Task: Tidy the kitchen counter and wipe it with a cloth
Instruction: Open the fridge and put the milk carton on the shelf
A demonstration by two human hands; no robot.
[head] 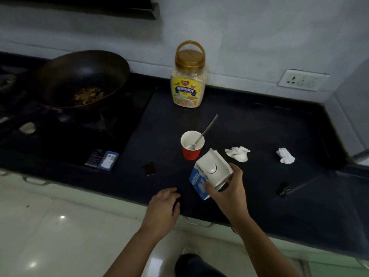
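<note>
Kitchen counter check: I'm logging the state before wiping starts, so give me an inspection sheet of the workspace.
Surface: dark counter, not yet cleared.
Job's things: milk carton tilted in right hand; no cloth seen.
Clutter: red paper cup with spoon inside; two crumpled tissues; oat jar upright by the wall; two cards on the hob edge; small dark scraps.
Hands: right hand gripping the carton; left hand empty at the counter edge.
Cables: nothing seen.
Surroundings: wok with food residue on the hob; wall socket.
</note>
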